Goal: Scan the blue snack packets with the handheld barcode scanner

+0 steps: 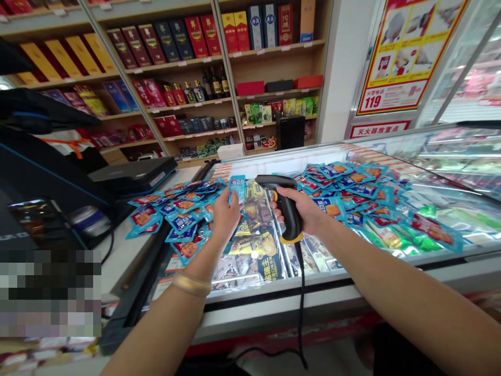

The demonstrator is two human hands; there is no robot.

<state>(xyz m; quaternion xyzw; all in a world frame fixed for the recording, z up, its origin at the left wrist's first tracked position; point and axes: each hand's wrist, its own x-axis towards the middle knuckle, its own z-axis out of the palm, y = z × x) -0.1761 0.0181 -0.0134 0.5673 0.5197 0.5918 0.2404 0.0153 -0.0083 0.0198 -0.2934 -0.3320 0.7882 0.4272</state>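
My right hand (307,211) is closed round the grip of a black and yellow barcode scanner (290,211), its head pointing left and its cable hanging down. To the left of the scanner, my left hand (226,214) pinches a small blue snack packet (237,185) and holds it upright. Just left of that hand lies a heap of blue and red snack packets (183,209) on the glass top of a chest freezer (270,297). A second heap of the same packets (344,183) spreads to the right, beyond my right hand.
Wrapped frozen goods (254,245) show through the glass. A black flat device (133,175) and a dark phone-like screen (45,222) stand at the left on the counter. Shelves of boxed goods (168,39) line the back. The scanner cable (301,313) hangs over the freezer's front edge.
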